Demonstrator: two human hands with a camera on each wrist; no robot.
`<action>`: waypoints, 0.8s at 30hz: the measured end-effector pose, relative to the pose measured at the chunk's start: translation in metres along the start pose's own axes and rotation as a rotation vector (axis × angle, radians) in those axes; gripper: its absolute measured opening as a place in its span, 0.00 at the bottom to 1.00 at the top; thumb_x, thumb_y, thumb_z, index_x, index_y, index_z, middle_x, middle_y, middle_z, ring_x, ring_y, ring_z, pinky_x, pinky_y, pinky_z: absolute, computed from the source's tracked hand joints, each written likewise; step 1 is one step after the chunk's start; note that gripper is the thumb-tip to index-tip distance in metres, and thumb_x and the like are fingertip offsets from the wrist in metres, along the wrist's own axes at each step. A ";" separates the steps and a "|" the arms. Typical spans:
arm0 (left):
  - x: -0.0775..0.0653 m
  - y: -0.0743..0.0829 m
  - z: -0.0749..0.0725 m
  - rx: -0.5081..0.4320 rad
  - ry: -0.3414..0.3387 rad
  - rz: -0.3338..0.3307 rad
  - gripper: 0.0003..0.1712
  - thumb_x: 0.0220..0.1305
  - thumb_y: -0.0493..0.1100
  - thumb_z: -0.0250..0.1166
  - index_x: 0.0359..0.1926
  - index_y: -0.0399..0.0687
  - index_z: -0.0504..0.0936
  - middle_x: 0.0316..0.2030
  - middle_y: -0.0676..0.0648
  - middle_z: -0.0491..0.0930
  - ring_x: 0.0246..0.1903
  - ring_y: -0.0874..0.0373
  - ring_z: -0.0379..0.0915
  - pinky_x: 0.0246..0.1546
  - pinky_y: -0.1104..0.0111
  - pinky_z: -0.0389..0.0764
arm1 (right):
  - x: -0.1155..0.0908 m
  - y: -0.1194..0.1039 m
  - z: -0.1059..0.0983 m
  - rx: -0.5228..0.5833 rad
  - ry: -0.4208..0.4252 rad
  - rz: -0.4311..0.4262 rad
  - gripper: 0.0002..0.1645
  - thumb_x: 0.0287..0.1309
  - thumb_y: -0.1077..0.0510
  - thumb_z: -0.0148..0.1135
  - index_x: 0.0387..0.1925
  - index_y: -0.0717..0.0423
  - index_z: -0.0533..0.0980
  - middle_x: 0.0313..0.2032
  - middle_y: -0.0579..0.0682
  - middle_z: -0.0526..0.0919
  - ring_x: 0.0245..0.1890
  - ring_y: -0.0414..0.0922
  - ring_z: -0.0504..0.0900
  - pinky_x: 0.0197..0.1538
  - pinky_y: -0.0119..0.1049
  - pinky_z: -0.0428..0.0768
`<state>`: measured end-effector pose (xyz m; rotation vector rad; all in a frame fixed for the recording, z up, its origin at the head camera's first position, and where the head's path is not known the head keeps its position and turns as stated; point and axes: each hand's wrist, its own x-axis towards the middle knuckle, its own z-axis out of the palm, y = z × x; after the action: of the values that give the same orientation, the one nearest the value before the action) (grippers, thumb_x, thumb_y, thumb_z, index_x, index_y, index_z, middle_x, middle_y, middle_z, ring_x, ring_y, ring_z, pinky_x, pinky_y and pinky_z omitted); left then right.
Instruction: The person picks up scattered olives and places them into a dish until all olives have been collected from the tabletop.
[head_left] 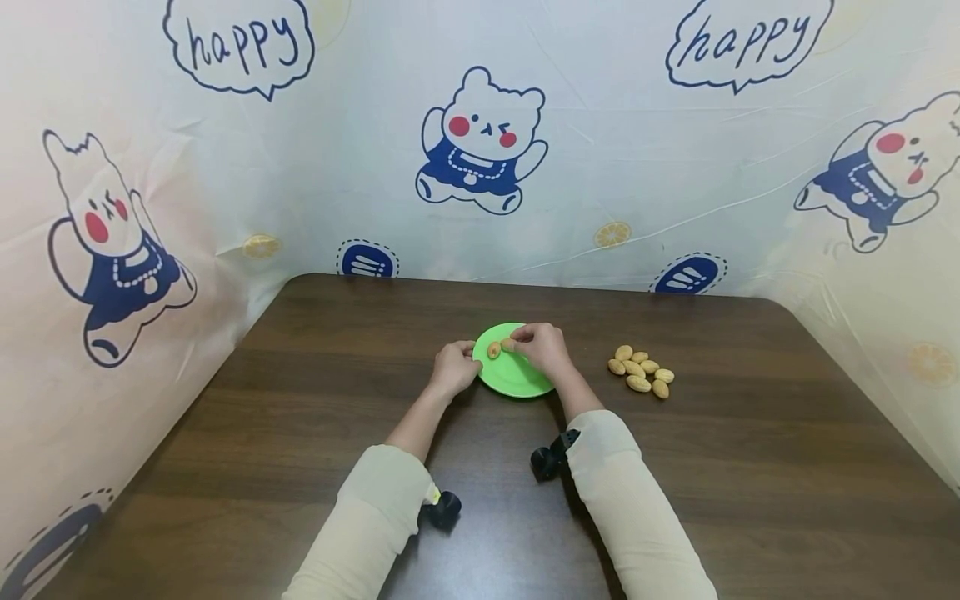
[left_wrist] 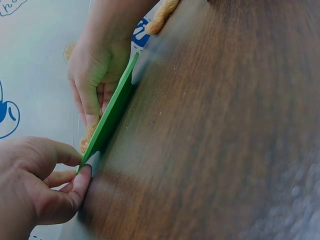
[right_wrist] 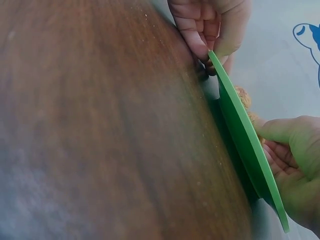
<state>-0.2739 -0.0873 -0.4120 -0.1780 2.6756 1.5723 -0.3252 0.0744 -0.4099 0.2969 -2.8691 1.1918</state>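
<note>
A round green plate (head_left: pixel 517 381) is at the far middle of the table. My left hand (head_left: pixel 454 369) pinches the plate's left rim between thumb and fingers, as the left wrist view shows close up. Over the plate, my right hand (head_left: pixel 543 347) pinches a peanut in its shell (head_left: pixel 507 344), low over the plate's surface. Just left of it lies another unshelled peanut (head_left: pixel 494 350) on the plate. In the right wrist view, the right hand's thumb (right_wrist: pixel 280 129) presses against the held peanut, whose far side is hidden.
To the right of the plate, several unshelled peanuts (head_left: pixel 638 383) lie in a loose cluster on the brown wooden table (head_left: pixel 300 433). A printed cloth (head_left: pixel 600 150) with cartoon bears hangs around the table's back and sides. Each wrist carries a small black camera (head_left: pixel 545 463).
</note>
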 end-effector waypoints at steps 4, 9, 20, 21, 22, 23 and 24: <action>0.000 0.000 0.000 0.001 0.000 0.004 0.26 0.58 0.31 0.56 0.60 0.34 0.70 0.40 0.43 0.76 0.35 0.57 0.69 0.30 0.73 0.70 | -0.001 -0.001 -0.001 0.005 -0.010 0.013 0.15 0.54 0.53 0.65 0.40 0.58 0.83 0.35 0.50 0.83 0.39 0.47 0.78 0.42 0.39 0.75; 0.000 0.000 0.000 0.004 0.003 0.008 0.26 0.58 0.31 0.56 0.60 0.34 0.70 0.40 0.43 0.76 0.35 0.57 0.69 0.30 0.73 0.70 | -0.002 -0.002 -0.002 0.011 -0.012 0.020 0.15 0.54 0.53 0.65 0.40 0.57 0.82 0.35 0.50 0.83 0.40 0.47 0.78 0.42 0.39 0.75; -0.001 0.000 0.000 -0.006 0.002 0.005 0.27 0.58 0.31 0.56 0.60 0.33 0.69 0.42 0.42 0.76 0.38 0.56 0.70 0.32 0.72 0.72 | -0.002 0.000 -0.004 0.041 -0.013 0.023 0.16 0.53 0.53 0.66 0.42 0.57 0.82 0.37 0.51 0.83 0.40 0.47 0.78 0.41 0.39 0.75; -0.001 0.000 0.000 -0.006 0.002 0.005 0.27 0.58 0.31 0.56 0.60 0.33 0.69 0.42 0.42 0.76 0.37 0.56 0.70 0.32 0.72 0.72 | -0.002 0.000 -0.004 0.043 -0.014 0.027 0.17 0.53 0.52 0.66 0.43 0.57 0.82 0.37 0.51 0.83 0.40 0.47 0.78 0.41 0.39 0.75; -0.001 0.000 0.000 -0.006 0.002 0.006 0.27 0.58 0.30 0.56 0.60 0.33 0.69 0.42 0.42 0.76 0.37 0.56 0.70 0.31 0.72 0.72 | -0.001 0.000 -0.005 0.046 -0.017 0.031 0.17 0.53 0.52 0.66 0.43 0.57 0.82 0.37 0.51 0.82 0.40 0.47 0.77 0.41 0.39 0.75; 0.000 0.000 0.000 -0.007 0.002 0.005 0.27 0.58 0.30 0.56 0.60 0.33 0.69 0.42 0.43 0.76 0.36 0.57 0.70 0.31 0.72 0.71 | -0.001 0.000 -0.005 0.046 -0.018 0.033 0.17 0.53 0.52 0.66 0.43 0.57 0.82 0.38 0.51 0.83 0.41 0.47 0.77 0.41 0.39 0.75; 0.000 0.000 0.000 -0.007 0.002 0.005 0.27 0.58 0.30 0.56 0.60 0.33 0.69 0.41 0.43 0.76 0.36 0.57 0.70 0.31 0.72 0.71 | -0.001 0.000 -0.006 0.048 -0.019 0.037 0.17 0.53 0.52 0.66 0.43 0.57 0.82 0.38 0.51 0.82 0.41 0.47 0.77 0.41 0.39 0.75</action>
<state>-0.2736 -0.0872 -0.4124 -0.1728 2.6744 1.5844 -0.3243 0.0792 -0.4060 0.2588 -2.8778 1.2723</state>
